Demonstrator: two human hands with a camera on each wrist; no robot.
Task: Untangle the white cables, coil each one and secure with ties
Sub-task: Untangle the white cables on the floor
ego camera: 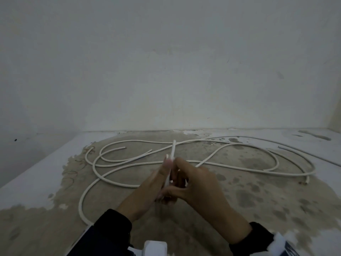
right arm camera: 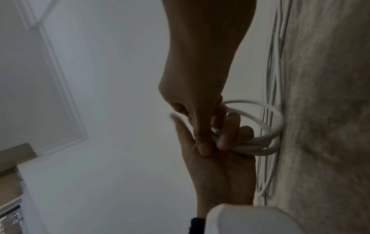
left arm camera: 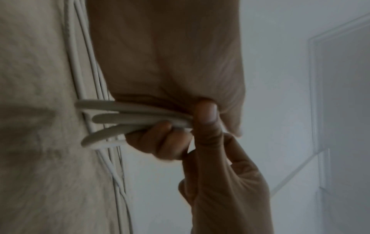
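A small coil (right arm camera: pixel 258 142) of white cable, approx three turns, stood on edge above the tabletop, its loops bunched together at one side & fanned apart at the other. The rest of the white cables (ego camera: pixel 184 161) lay loose on the tabletop behind it in wide crossing loops w/ several cut ends showing (how many separate cables, couldn't tell).

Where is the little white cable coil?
In the head view's middle, the small white cable coil is held between the left hand and right hand, above the loose cables.
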